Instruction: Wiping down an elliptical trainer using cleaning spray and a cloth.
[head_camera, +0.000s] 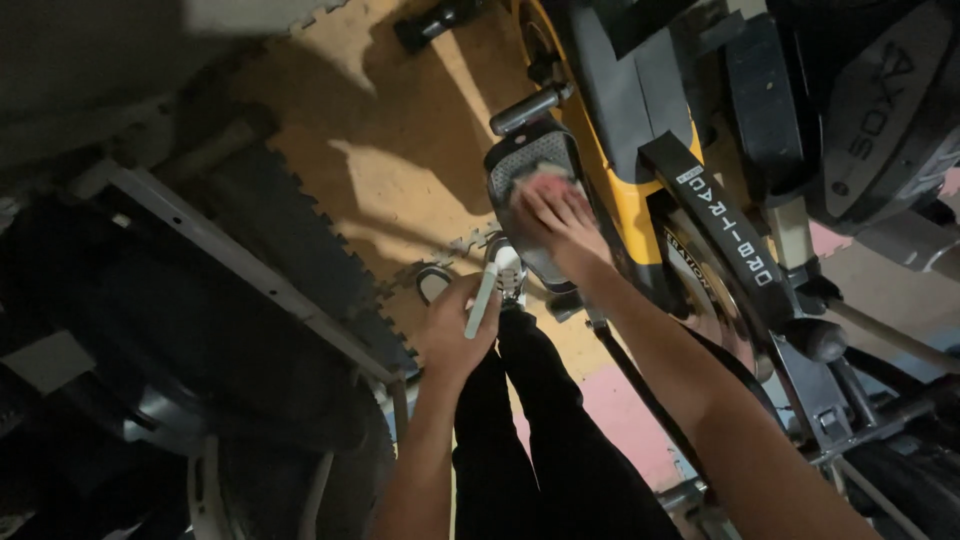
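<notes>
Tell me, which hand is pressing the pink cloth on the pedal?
The right hand presses the pink cloth on the grey pedal; the left hand grips a pale bottle.

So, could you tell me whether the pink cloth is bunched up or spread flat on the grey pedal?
Bunched: the pink cloth sits wadded under the right hand on the grey textured pedal.

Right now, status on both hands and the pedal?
Right hand presses pink cloth on grey pedal. Left hand grips pale spray bottle. Nothing blocking pedal.
</notes>
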